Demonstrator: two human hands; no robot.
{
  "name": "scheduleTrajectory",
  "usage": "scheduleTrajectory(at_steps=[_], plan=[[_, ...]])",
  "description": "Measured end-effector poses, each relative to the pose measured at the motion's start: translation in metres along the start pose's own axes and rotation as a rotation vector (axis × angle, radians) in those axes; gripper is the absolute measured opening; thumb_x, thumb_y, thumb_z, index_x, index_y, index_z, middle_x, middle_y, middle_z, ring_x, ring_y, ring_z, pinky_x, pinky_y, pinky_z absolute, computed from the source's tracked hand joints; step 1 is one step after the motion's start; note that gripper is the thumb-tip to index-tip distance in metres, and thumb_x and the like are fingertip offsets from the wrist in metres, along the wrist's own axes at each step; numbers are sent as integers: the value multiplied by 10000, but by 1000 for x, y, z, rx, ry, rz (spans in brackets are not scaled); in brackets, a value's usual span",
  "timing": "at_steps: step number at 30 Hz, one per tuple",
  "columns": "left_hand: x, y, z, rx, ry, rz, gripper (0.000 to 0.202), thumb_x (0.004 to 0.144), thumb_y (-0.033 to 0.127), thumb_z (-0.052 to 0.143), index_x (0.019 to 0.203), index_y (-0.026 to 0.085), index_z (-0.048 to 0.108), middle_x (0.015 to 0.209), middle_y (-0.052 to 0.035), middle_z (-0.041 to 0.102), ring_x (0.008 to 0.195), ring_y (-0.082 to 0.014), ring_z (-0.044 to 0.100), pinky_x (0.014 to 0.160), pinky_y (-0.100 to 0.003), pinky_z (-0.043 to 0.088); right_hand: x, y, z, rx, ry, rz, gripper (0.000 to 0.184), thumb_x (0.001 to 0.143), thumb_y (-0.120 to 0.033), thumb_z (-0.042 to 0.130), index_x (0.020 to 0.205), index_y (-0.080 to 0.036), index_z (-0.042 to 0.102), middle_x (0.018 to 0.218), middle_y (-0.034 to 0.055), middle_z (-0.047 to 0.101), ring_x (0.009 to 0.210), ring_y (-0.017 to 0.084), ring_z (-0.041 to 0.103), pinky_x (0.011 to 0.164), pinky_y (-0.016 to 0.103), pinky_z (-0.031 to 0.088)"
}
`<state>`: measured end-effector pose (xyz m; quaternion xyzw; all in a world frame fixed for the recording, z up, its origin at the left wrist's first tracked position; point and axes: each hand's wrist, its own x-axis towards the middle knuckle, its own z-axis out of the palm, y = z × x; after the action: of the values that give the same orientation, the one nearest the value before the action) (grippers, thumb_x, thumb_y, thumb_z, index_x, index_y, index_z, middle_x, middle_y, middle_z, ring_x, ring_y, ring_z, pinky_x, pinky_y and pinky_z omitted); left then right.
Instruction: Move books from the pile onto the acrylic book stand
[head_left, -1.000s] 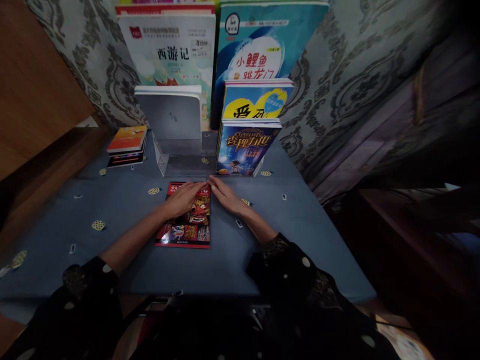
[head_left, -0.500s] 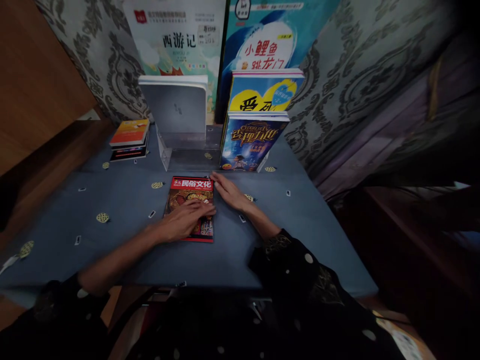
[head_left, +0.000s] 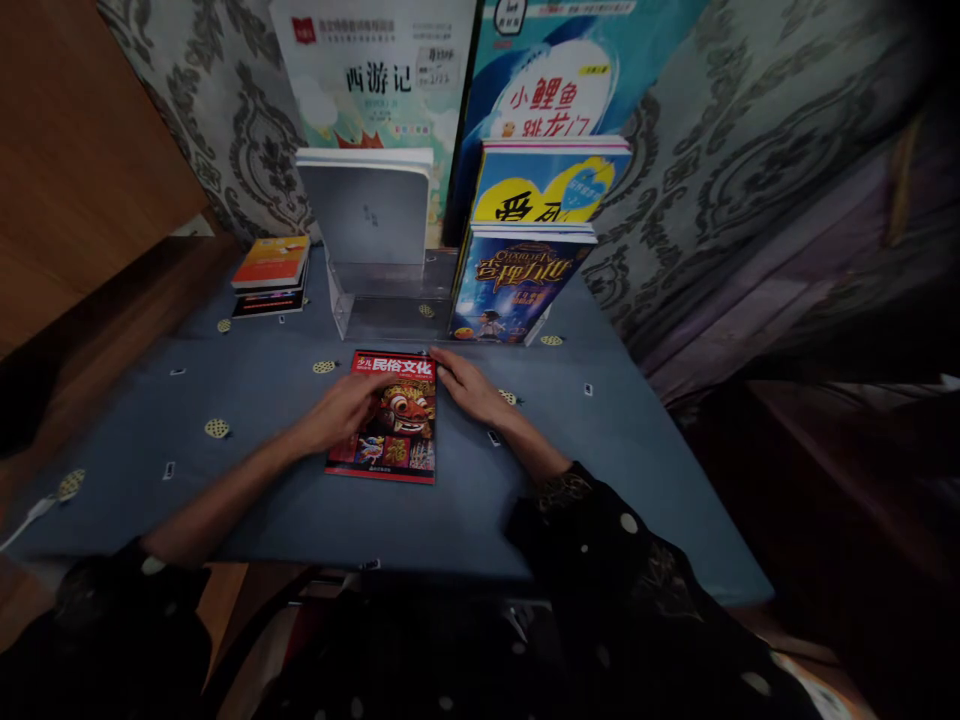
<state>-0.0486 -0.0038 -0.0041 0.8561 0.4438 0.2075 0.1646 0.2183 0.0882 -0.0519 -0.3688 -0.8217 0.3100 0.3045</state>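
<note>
A red-framed book (head_left: 405, 420) with a colourful mask on its cover lies flat on the blue tablecloth (head_left: 247, 500). My left hand (head_left: 345, 408) rests over the cover's left side, fingers stretched toward the title. At the upper right corner of the book is my right hand (head_left: 472, 388), its fingers extended along the edge and touching or nearly touching it. Neither hand wraps round the book. Just behind stands a clear acrylic book stand (head_left: 386, 318), with a grey book (head_left: 367, 215) in its left part and a dark blue book (head_left: 517, 285) in its right.
A small stack of books (head_left: 271, 265) lies at the back left. Taller books, a pale one (head_left: 375, 110) and a teal one (head_left: 555, 60), stand at the back, with a yellow-and-blue book (head_left: 551, 185) before them. A white cable (head_left: 30, 520) lies at the left edge.
My left hand has slid left across the cover, uncovering the mask picture. My right hand stays by the upper right corner. The whole view has shifted slightly.
</note>
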Motion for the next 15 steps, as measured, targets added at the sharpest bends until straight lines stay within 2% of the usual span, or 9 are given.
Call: scheduleTrajectory(at_steps=[2,5,9,11,15], plan=[[6,-27,-8,67,83,-101,522,935,182,352,1436,181,500,1393,-91,623,1278,-239,583,1124,-458,434,-1,-2,1,-36,4,-11,521,1012,-473,389,1445,-212,515,1479,107,554,1375,264,505,1172,507,378],[9,-52,-16,74,90,-164,551,900,168,339,1419,174,522,1418,-68,611,1312,-216,566,1147,-437,416,-4,-8,3,-116,4,-22,504,1010,-417,395,1452,-203,506,1488,112,544,1410,279,463,1175,537,357],[7,-58,-17,30,87,-174,556,882,171,336,1400,158,537,1411,-60,619,1312,-202,573,1148,-415,416,-1,-24,7,-257,-27,-30,475,1008,-400,415,1407,-185,557,1523,132,499,1495,325,319,1206,625,227],[7,-57,-16,1,116,-168,556,885,174,332,1409,141,516,1377,-69,645,1301,-202,583,1147,-425,416,7,-35,13,-305,-71,-61,462,1015,-396,413,1399,-189,566,1531,137,487,1507,327,290,1210,640,187],[8,-60,-14,-32,174,-164,565,886,162,340,1438,128,457,1317,-76,685,1286,-194,594,1154,-443,401,33,-56,35,-362,-178,-164,433,1021,-310,419,1400,-153,558,1511,161,506,1462,309,377,1204,577,262]])
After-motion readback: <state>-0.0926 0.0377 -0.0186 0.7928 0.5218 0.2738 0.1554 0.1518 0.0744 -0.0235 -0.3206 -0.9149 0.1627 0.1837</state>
